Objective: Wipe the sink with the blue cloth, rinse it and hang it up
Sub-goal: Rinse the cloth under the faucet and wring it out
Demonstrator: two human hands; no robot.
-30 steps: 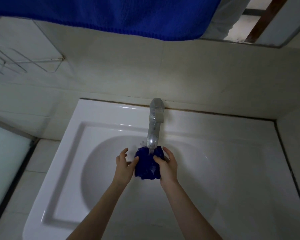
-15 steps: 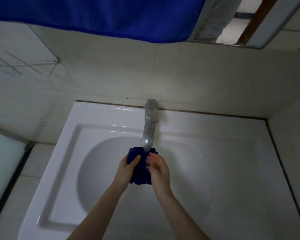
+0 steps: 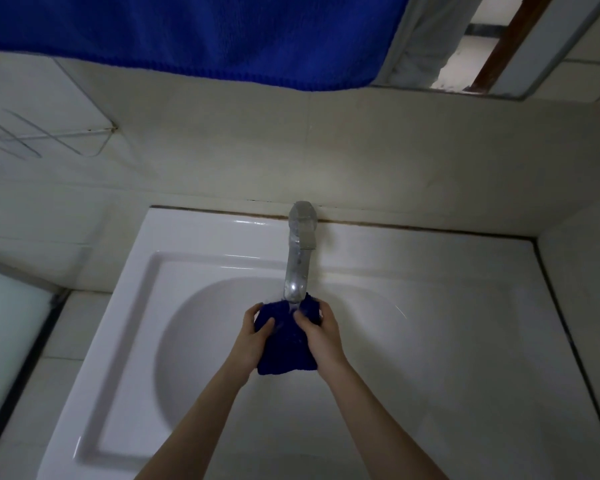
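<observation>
A small dark blue cloth (image 3: 284, 351) hangs bunched between my two hands over the bowl of the white sink (image 3: 194, 258). My left hand (image 3: 255, 336) grips its left side, fingers curled over the top edge. My right hand (image 3: 321, 332) grips the right side, thumb pressed into the cloth. The top of the cloth sits right under the spout of the metal tap (image 3: 298, 258), where a thin stream of water falls onto it. The lower end of the cloth hangs loose below my hands.
A large blue towel (image 3: 194, 32) hangs above the sink across the top of the view. A wire rack (image 3: 45, 140) is fixed to the tiled wall at the left. Part of a mirror (image 3: 499, 43) shows at the upper right. A tiled side wall (image 3: 582, 306) borders the sink.
My hands have shifted the bunched cloth under the tap: they closed together on it, then spread a little, and the cloth now hangs longer below them.
</observation>
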